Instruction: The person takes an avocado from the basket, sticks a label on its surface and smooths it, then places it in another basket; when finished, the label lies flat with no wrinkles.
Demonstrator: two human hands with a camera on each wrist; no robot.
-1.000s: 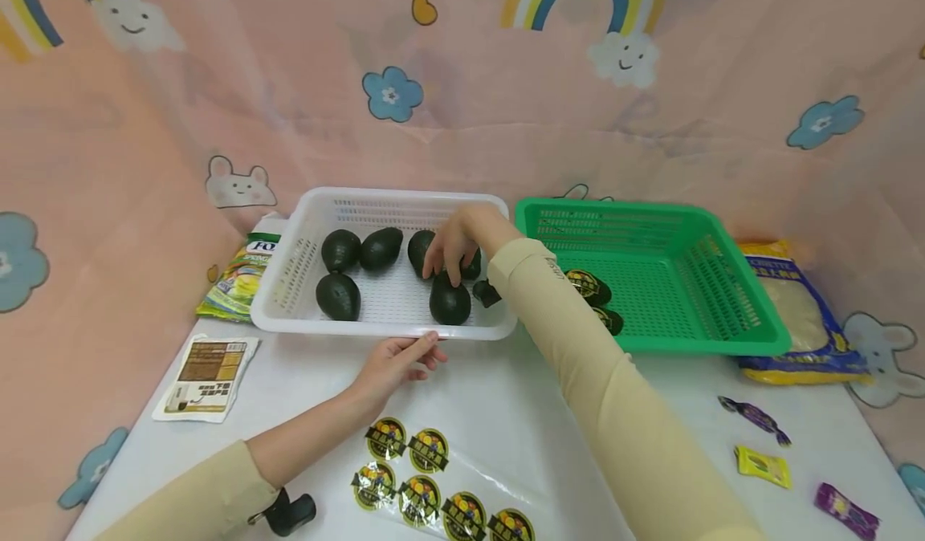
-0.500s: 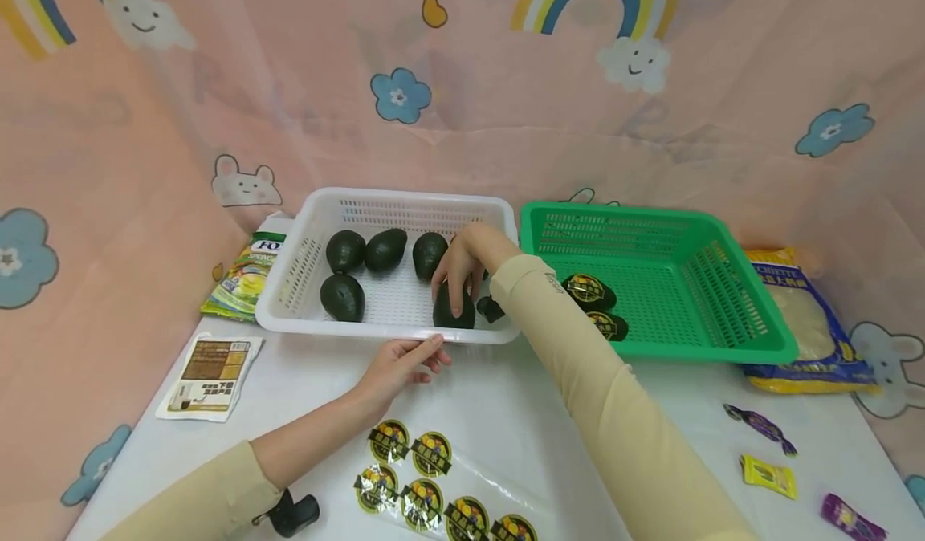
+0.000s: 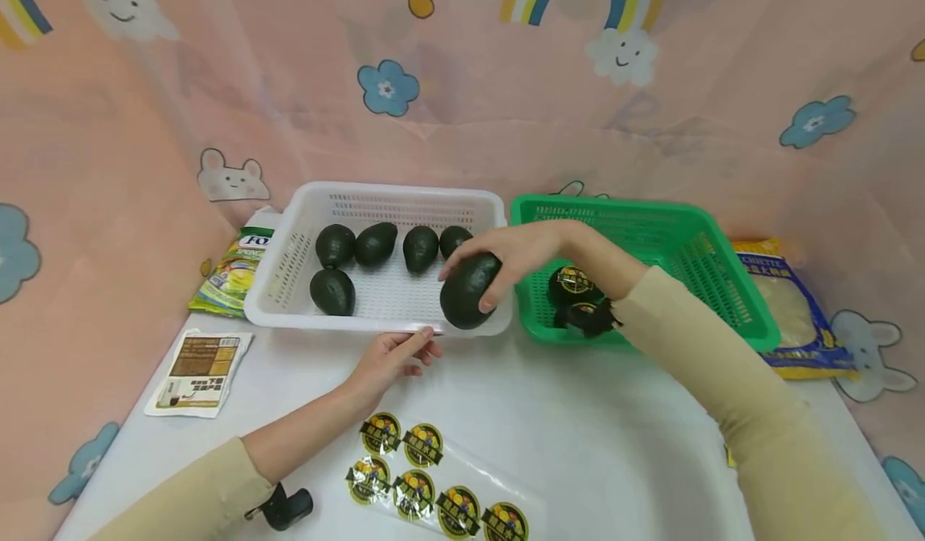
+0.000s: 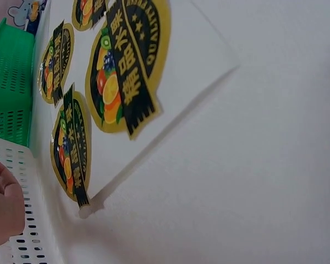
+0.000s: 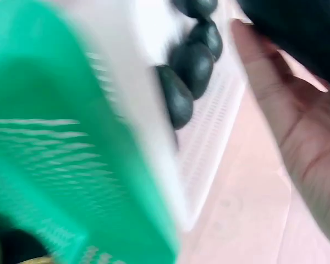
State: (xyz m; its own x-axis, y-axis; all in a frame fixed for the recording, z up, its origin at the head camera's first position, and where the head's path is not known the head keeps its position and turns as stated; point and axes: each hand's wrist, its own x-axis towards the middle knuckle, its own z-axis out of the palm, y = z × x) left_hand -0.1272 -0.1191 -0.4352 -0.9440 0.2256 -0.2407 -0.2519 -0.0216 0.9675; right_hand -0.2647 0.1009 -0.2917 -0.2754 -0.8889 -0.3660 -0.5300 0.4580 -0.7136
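Above the right front of the white basket (image 3: 325, 319), my right hand (image 3: 519, 254) grips a dark green avocado (image 3: 466, 294), its fingers and thumb spread around the fruit. In the right wrist view this avocado (image 5: 302, 33) is partly cut off beside the palm. Several other avocados (image 3: 375, 244) lie in the white basket. My left hand (image 3: 389, 364) pinches that basket's front rim, thumb on top and fingers below. Two avocados (image 3: 576, 282) with round gold-and-black stickers sit in the green basket (image 3: 694, 276) to the right, partly behind my right wrist.
A clear sheet of round fruit stickers (image 3: 458, 511) lies on the white table, near the front. A green bag (image 3: 234, 276) and a white packet (image 3: 202, 372) are at left. A blue-and-yellow bag (image 3: 802, 324) stands at right. A black object (image 3: 289, 509) lies by my left sleeve.
My right hand has taken the front-right avocado and raised it from the white basket floor, the forearm swinging out to the right. My left hand stays at the rim.
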